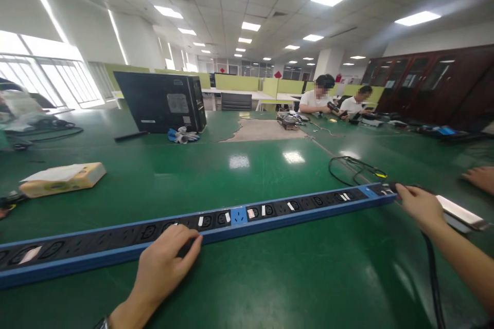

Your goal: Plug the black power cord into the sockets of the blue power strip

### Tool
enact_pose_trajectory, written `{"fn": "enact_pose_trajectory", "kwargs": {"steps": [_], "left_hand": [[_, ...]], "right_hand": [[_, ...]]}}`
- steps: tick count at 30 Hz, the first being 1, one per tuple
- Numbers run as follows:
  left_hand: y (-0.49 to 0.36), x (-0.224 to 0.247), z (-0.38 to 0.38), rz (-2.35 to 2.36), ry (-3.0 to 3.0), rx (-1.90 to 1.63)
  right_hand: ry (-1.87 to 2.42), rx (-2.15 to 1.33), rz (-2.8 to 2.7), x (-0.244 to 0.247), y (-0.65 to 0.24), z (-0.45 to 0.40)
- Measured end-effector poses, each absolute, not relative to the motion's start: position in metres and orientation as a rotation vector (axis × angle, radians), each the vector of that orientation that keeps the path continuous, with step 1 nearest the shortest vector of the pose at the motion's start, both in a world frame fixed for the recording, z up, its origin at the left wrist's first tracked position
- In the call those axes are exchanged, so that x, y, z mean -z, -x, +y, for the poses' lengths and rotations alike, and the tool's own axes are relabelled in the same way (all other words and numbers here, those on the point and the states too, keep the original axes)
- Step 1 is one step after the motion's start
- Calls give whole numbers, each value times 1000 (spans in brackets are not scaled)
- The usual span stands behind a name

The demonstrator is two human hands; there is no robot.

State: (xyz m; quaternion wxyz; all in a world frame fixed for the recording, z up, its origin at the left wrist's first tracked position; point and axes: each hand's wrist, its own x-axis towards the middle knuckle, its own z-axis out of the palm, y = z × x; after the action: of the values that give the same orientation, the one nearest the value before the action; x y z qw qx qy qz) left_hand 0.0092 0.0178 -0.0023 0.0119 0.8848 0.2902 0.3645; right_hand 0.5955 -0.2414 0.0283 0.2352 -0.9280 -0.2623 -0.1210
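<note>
A long power strip (238, 216), blue-edged with black sockets and several small stickers, lies slantwise across the green table. My left hand (168, 259) has its curled fingers over the strip's near edge, left of the middle, with the thumb bent close by. At the strip's right end, my right hand (420, 208) pinches the black end of a cord; the fingertips partly hide it. From beneath this hand, a thick black cable (432, 272) runs down toward the table's near side. A loop of thin black cable (353, 165) lies behind the strip's right end.
On the table (309, 277) are a tissue pack (64, 180), a black computer case (165, 103) and gloves (183, 135). A lit, flat white device (459, 211) lies by my right forearm. Another person's hand (480, 177) rests at the right edge. Two people (314, 100) sit across the table.
</note>
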Motion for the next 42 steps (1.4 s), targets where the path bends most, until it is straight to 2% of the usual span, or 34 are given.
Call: {"fn": "enact_pose_trajectory", "kwargs": {"steps": [5, 11, 21, 26, 33, 36, 42], "left_hand": [[-6, 1, 25, 1034, -2800, -1134], [-1, 12, 34, 1197, -2862, -975], [2, 14, 31, 1178, -2904, -895], [3, 14, 28, 1150, -2894, -918], [0, 12, 22, 1181, -2842, -923], [-4, 9, 13, 1130, -2823, -931], [-19, 3, -7, 959, -2762, -820]], "right_hand": [[2581, 154, -672, -45, -596, -225], [2485, -111, -728, -65, -575, -198], [2169, -619, -1067, -87, -459, -149], [2137, -727, -1326, -94, -402, -124], [2196, -385, -1545, -83, -357, -89], [2230, -372, -1555, -69, -347, -81], [2435, -94, -1469, -50, -341, -79]]}}
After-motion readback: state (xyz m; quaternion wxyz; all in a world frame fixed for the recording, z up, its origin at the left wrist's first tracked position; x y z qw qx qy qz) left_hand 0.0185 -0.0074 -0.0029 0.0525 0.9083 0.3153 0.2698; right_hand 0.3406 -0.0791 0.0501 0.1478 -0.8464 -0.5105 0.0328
